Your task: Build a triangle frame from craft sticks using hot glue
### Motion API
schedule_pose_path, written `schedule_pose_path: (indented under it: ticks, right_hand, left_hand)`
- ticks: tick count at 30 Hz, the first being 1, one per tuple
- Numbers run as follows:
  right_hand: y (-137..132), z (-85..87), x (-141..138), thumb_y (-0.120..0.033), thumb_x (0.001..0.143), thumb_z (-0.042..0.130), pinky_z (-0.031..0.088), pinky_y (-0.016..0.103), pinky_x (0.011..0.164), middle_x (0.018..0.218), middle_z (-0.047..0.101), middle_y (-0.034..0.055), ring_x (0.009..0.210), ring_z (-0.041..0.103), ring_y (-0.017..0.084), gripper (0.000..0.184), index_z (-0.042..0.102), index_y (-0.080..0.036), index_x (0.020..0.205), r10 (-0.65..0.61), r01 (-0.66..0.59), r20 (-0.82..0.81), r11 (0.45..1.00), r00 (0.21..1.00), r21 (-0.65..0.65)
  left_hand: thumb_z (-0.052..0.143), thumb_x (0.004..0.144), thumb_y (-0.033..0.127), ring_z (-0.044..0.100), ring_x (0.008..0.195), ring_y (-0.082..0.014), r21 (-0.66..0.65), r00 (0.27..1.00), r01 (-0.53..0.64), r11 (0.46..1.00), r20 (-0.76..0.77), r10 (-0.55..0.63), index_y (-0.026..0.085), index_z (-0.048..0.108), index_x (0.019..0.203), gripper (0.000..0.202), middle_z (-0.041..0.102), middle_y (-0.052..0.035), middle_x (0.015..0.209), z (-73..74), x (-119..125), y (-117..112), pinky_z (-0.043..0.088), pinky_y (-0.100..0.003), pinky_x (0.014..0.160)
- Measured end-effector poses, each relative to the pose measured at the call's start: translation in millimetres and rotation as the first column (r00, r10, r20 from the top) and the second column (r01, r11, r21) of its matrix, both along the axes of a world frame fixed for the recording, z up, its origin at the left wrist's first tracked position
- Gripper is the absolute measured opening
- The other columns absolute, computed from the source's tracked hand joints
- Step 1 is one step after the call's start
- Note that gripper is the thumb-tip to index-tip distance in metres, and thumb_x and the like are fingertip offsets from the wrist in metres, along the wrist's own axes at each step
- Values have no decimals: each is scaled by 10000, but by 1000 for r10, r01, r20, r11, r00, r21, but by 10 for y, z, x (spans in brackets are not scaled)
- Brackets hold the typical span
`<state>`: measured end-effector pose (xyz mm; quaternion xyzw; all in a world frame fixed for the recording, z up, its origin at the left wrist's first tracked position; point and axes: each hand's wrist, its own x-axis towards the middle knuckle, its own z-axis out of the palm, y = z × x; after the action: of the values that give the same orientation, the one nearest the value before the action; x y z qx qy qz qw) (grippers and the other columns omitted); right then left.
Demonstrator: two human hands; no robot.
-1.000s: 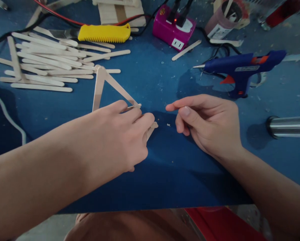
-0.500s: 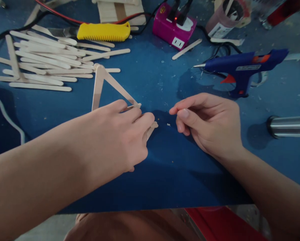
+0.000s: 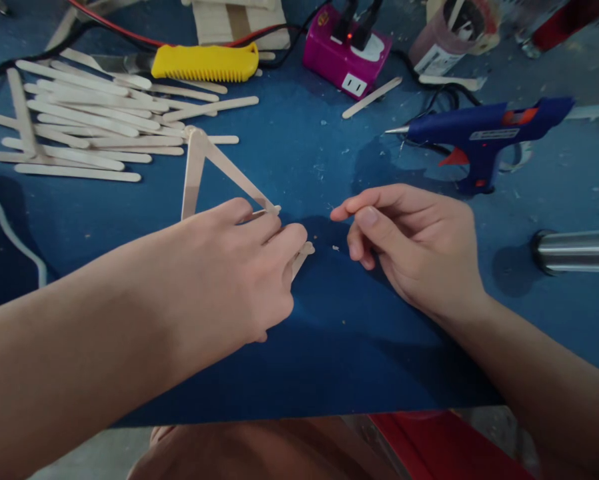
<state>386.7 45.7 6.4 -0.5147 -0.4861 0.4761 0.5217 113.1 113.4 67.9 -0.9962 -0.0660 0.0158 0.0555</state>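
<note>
My left hand (image 3: 249, 267) is closed over a frame of joined popsicle sticks (image 3: 234, 175) on the blue table, covering much of it. One corner of the frame points away from me, and stick ends stick out past my knuckles on the right. To the right of the frame, my right hand (image 3: 414, 247) hovers with loosely curled fingers. Its index finger reaches toward the frame without touching it, and nothing shows between the fingers. Beyond my right hand lies a blue glue gun (image 3: 459, 133), its nozzle pointing left.
Loose popsicle sticks (image 3: 89, 120) are heaped at the back left, with a yellow utility knife (image 3: 204, 63) across them. A purple power adapter (image 3: 347, 50) has plugs in it. A cup (image 3: 437, 43) stands at the back right, and a metal tube (image 3: 579, 252) at the right.
My right index finger has stretched a little to the left, away from the thumb. My left hand and the stick frame stay in place.
</note>
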Motion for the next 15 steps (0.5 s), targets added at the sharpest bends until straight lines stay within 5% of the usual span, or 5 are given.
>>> schedule_pose_path:
  ticks: [15]
  right_hand:
    - [10, -13, 5, -305, 1115, 940, 509, 275, 466, 1109, 941, 15, 628, 692, 111, 51, 983, -325, 1096, 15, -15, -33, 1000, 999, 12]
  left_hand:
    - [1018, 949, 672, 811, 1209, -372, 1, 1000, -6, 1000, 7, 6, 276, 954, 1241, 497, 853, -132, 1350, -59, -41, 2, 632, -498, 1016]
